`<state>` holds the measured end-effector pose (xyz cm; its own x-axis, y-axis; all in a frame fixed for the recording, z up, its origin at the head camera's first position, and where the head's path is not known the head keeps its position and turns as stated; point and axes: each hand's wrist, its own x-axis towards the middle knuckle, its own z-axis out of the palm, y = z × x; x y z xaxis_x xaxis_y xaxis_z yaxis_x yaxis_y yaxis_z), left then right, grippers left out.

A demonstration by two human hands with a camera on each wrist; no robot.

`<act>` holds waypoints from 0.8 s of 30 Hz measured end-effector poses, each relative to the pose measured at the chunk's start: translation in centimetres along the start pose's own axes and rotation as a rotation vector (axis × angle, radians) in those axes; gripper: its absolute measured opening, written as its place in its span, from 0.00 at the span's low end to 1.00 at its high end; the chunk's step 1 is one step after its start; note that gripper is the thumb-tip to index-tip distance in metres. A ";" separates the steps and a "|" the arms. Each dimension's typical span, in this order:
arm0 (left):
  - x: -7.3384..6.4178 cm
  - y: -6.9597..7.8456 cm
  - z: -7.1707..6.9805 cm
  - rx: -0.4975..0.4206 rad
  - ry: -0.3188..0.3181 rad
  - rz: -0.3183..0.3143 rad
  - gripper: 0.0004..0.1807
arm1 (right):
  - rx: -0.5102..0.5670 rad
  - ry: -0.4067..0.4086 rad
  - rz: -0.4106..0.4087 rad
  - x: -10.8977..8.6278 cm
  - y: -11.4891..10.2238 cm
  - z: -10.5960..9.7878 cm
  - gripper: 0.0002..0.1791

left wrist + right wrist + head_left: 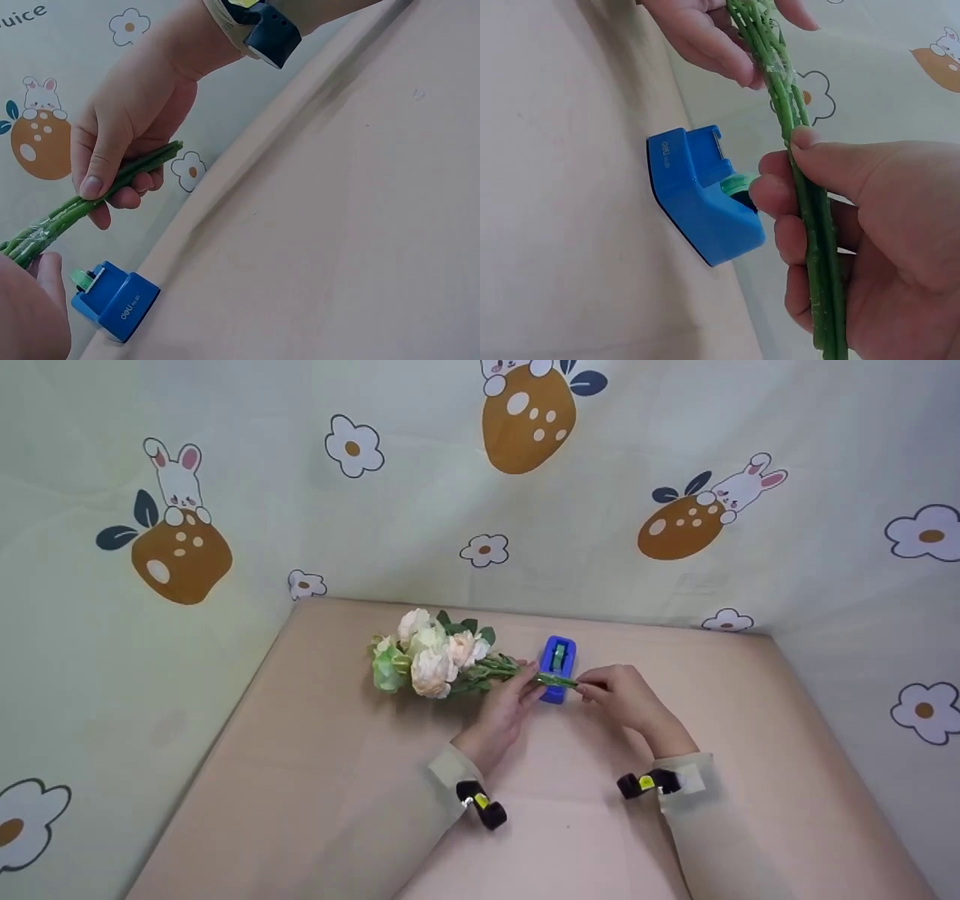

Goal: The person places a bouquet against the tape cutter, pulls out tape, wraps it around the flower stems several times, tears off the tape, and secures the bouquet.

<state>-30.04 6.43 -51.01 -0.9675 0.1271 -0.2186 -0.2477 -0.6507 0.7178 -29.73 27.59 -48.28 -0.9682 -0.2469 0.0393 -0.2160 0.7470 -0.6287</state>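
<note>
A bouquet of artificial-looking flowers (pixel 435 660), pale pink, cream and green, lies sideways above the table with its blooms to the left. My left hand (pixel 502 716) holds its stems below the blooms, the stems passing between thumb and fingers. Thumb and curled fingers of my right hand (pixel 877 217) grip the lower green stems (pixel 817 270) near their cut ends. Between the hands, shiny clear tape (pixel 780 71) wraps the stems. A blue tape dispenser (pixel 559 667) with a green-cored roll stands on the table, partly behind the stems in the head view.
The pink-covered table (pixel 337 780) meets pale fabric walls (pixel 420 525) printed with rabbits, fruit and flowers at its back and sides. Black camera mounts (pixel 481 804) sit on both sleeved wrists.
</note>
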 end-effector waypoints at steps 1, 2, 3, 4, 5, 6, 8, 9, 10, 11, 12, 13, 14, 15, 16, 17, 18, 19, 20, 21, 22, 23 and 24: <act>0.0 0.0 0.0 -0.007 -0.001 0.001 0.11 | -0.010 0.015 -0.006 -0.1 -0.1 0.0 0.10; 0.0 0.0 0.1 -0.014 -0.002 0.003 0.10 | -0.022 0.029 -0.015 -0.1 -0.1 0.0 0.10; 0.0 0.1 0.1 -0.021 -0.003 0.002 0.09 | -0.032 0.044 -0.024 -0.2 -0.1 0.0 0.10; 0.0 0.1 0.1 -0.030 -0.005 0.003 0.08 | -0.039 0.061 -0.028 -0.2 -0.2 0.0 0.09; -0.1 0.1 0.2 -0.039 -0.002 0.001 0.07 | -0.045 0.074 -0.034 -0.2 -0.2 0.0 0.09; 0.0 0.1 0.2 -0.051 0.001 -0.001 0.06 | -0.052 0.087 -0.040 -0.2 -0.2 0.0 0.09; 0.1 0.0 0.1 -0.067 0.006 -0.003 0.04 | -0.069 0.106 -0.053 -0.2 -0.2 0.0 0.08; 0.1 0.0 0.1 -0.073 0.007 -0.003 0.03 | -0.074 0.113 -0.055 -0.2 -0.2 0.0 0.08; 0.2 0.0 0.1 -0.076 0.010 -0.002 0.02 | -0.079 0.118 -0.059 -0.2 -0.2 0.0 0.07; 0.3 -0.1 0.0 -0.078 0.009 0.000 0.01 | -0.085 0.123 -0.062 -0.2 -0.2 0.0 0.07; 0.3 -0.1 0.0 -0.080 0.006 0.002 0.01 | -0.091 0.128 -0.065 -0.2 -0.2 0.0 0.07; 0.3 -0.1 0.0 -0.078 0.003 0.004 0.02 | -0.096 0.133 -0.069 -0.1 -0.2 0.0 0.07; 0.4 -0.1 -0.1 -0.075 -0.002 0.008 0.03 | -0.104 0.136 -0.071 -0.1 -0.2 0.0 0.06; 0.5 -0.1 -0.1 -0.071 -0.009 0.012 0.03 | -0.108 0.138 -0.072 -0.1 -0.2 0.0 0.06; 0.5 -0.1 -0.1 -0.071 -0.013 0.013 0.02 | -0.110 0.136 -0.070 -0.1 -0.2 0.0 0.06; 0.6 -0.1 -0.2 -0.071 -0.017 0.013 0.02 | -0.110 0.133 -0.064 -0.1 -0.2 0.0 0.05; 0.6 -0.1 -0.2 -0.073 -0.016 0.009 0.02 | -0.111 0.128 -0.058 -0.1 -0.2 0.0 0.05; 0.6 0.0 -0.2 -0.074 -0.017 0.005 0.02 | -0.110 0.121 -0.047 -0.1 -0.2 0.0 0.04; 0.6 0.0 -0.2 -0.077 -0.018 0.001 0.02 | -0.109 0.112 -0.034 -0.1 -0.3 0.0 0.04; 0.7 0.0 -0.2 -0.079 -0.017 -0.006 0.03 | -0.105 0.102 -0.020 -0.2 -0.3 0.1 0.04; 0.7 0.0 -0.2 -0.082 -0.017 -0.011 0.03 | -0.105 0.090 -0.009 -0.2 -0.3 0.1 0.04; 0.7 0.0 -0.2 -0.082 -0.017 -0.016 0.04 | -0.105 0.080 0.003 -0.2 -0.3 0.1 0.04; 0.7 0.0 -0.2 -0.083 -0.017 -0.020 0.05 | -0.102 0.069 0.015 -0.2 -0.3 0.1 0.04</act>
<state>-30.70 6.32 -51.28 -0.9632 0.1529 -0.2209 -0.2628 -0.7073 0.6563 -29.42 27.36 -48.13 -0.9769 -0.1954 0.0860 -0.2102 0.8101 -0.5473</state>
